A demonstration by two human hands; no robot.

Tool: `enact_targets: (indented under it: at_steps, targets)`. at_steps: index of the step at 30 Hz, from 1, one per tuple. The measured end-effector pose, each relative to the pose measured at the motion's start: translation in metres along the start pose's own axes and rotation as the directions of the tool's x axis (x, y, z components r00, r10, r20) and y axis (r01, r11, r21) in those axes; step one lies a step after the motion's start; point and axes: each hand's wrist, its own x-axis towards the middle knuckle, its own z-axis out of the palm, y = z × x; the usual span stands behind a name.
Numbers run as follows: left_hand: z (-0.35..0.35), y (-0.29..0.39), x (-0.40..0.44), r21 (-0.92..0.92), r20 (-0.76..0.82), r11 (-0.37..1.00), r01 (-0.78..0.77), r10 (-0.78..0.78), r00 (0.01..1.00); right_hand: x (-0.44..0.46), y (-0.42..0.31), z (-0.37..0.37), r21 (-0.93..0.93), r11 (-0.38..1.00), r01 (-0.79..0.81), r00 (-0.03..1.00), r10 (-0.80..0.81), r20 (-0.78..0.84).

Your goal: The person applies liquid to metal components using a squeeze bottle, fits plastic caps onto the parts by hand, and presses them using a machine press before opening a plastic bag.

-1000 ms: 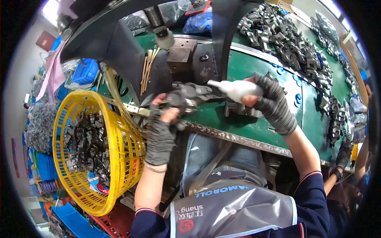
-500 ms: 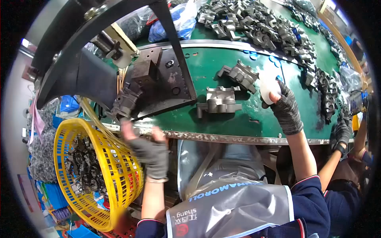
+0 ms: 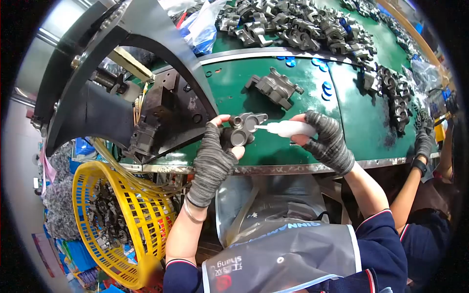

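My left hand, in a grey fingerless glove, grips a dark metal brake caliper by its edges. Two round bores on the caliper face up towards me. In my right hand, gloved the same way, lies a white squeeze bottle, tipped sideways. Its thin nozzle points left, right at the caliper's upper bore; whether it touches is too small to tell. Behind them, another caliper rests on the green tabletop.
A black press frame stands at left, with a metal part at its base. Below it is a yellow basket of metal pieces. Calipers pile up at the back, near blue caps. A co-worker's gloved hand is at right.
My left hand has moved from beside the press to the table and taken hold of the nearer caliper, now turned bores up. My right hand has brought the bottle left and tipped it.
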Motion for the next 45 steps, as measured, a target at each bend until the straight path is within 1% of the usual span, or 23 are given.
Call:
enact_targets:
  at_steps: [3, 4, 6, 10, 14, 16, 19, 22, 24, 26, 28, 30, 31, 32, 34, 36, 38, 39, 40, 41, 42, 43, 45]
  targets:
    - [0.000, 0.002, -0.006, -0.072, -0.026, 0.997, -0.016, 0.014, 1.000, 0.010, -0.006, 0.004, -0.303, 0.932, 0.199, 0.978, -0.207, 0.006]
    - [-0.001, 0.004, -0.007, -0.070, -0.026, 0.997, -0.015, 0.013, 1.000, 0.012, -0.008, 0.003, -0.301, 0.933, 0.198, 0.978, -0.206, 0.005]
    - [-0.003, 0.012, -0.009, -0.134, 0.003, 0.985, 0.111, -0.112, 0.994, 0.015, -0.012, 0.001, -0.466, 0.838, 0.284, 0.958, -0.273, 0.093]
    - [-0.004, 0.022, -0.011, -0.210, 0.056, 0.950, 0.232, -0.226, 0.973, 0.019, -0.019, 0.003, -0.471, 0.806, 0.357, 0.930, -0.352, 0.102]
    - [-0.008, 0.019, -0.012, -0.206, 0.050, 0.953, 0.222, -0.216, 0.975, 0.023, -0.018, -0.002, -0.524, 0.777, 0.347, 0.934, -0.335, 0.121]
    - [-0.010, 0.014, -0.012, -0.221, 0.029, 0.964, 0.146, -0.143, 0.989, 0.023, -0.018, -0.002, -0.496, 0.782, 0.378, 0.925, -0.345, 0.161]
    - [-0.011, 0.020, -0.012, -0.185, 0.031, 0.966, 0.178, -0.175, 0.984, 0.025, -0.022, 0.004, -0.487, 0.773, 0.406, 0.910, -0.392, 0.136]
    - [-0.013, 0.022, -0.014, -0.152, 0.018, 0.971, 0.184, -0.183, 0.983, 0.026, -0.023, 0.001, -0.522, 0.769, 0.369, 0.928, -0.337, 0.159]
    - [-0.013, 0.021, -0.013, -0.187, 0.020, 0.967, 0.174, -0.174, 0.985, 0.026, -0.021, 0.003, -0.521, 0.758, 0.393, 0.918, -0.355, 0.176]
    - [-0.012, 0.021, -0.012, -0.221, 0.033, 0.961, 0.166, -0.163, 0.986, 0.028, -0.026, 0.007, -0.522, 0.747, 0.411, 0.904, -0.409, 0.127]
    - [-0.012, 0.022, -0.012, -0.170, 0.028, 0.970, 0.173, -0.171, 0.985, 0.030, -0.026, 0.004, -0.532, 0.747, 0.398, 0.908, -0.405, 0.110]
    - [-0.015, 0.022, -0.013, -0.205, 0.030, 0.961, 0.186, -0.183, 0.983, 0.028, -0.024, -0.001, -0.490, 0.803, 0.341, 0.939, -0.317, 0.134]
    - [-0.016, 0.021, -0.013, -0.241, 0.036, 0.950, 0.200, -0.197, 0.980, 0.028, -0.024, -0.002, -0.429, 0.829, 0.359, 0.933, -0.318, 0.167]
    - [-0.016, 0.020, -0.012, -0.242, 0.035, 0.950, 0.199, -0.197, 0.980, 0.028, -0.024, -0.002, -0.429, 0.828, 0.360, 0.933, -0.319, 0.168]
    - [-0.017, 0.018, -0.012, -0.289, 0.051, 0.941, 0.178, -0.170, 0.984, 0.028, -0.025, 0.000, -0.322, 0.897, 0.303, 0.953, -0.278, 0.120]
    - [-0.018, 0.016, -0.010, -0.302, 0.051, 0.935, 0.188, -0.181, 0.982, 0.030, -0.030, 0.002, -0.319, 0.911, 0.262, 0.965, -0.244, 0.095]
    - [-0.020, 0.016, -0.010, -0.316, 0.048, 0.928, 0.196, -0.191, 0.980, 0.033, -0.037, 0.005, -0.303, 0.885, 0.354, 0.935, -0.331, 0.124]
    - [-0.020, 0.017, -0.011, -0.329, 0.045, 0.921, 0.206, -0.203, 0.978, 0.033, -0.036, 0.008, -0.359, 0.834, 0.418, 0.908, -0.370, 0.198]
    - [-0.021, 0.018, -0.011, -0.343, 0.043, 0.914, 0.217, -0.216, 0.976, 0.033, -0.038, 0.010, -0.353, 0.834, 0.424, 0.905, -0.374, 0.202]
    - [-0.023, 0.005, -0.010, -0.242, 0.019, 0.965, 0.103, -0.101, 0.995, 0.032, -0.040, 0.011, -0.427, 0.779, 0.459, 0.888, -0.392, 0.241]
    - [-0.024, 0.005, -0.011, -0.243, 0.015, 0.964, 0.106, -0.105, 0.994, 0.032, -0.041, 0.012, -0.495, 0.716, 0.492, 0.870, -0.405, 0.280]
    - [-0.024, 0.006, -0.012, -0.243, -0.001, 0.964, 0.105, -0.108, 0.994, 0.032, -0.041, 0.012, -0.473, 0.715, 0.515, 0.857, -0.409, 0.314]
    - [-0.024, 0.008, -0.013, -0.276, -0.001, 0.953, 0.126, -0.131, 0.991, 0.034, -0.042, 0.017, -0.474, 0.703, 0.530, 0.848, -0.444, 0.288]
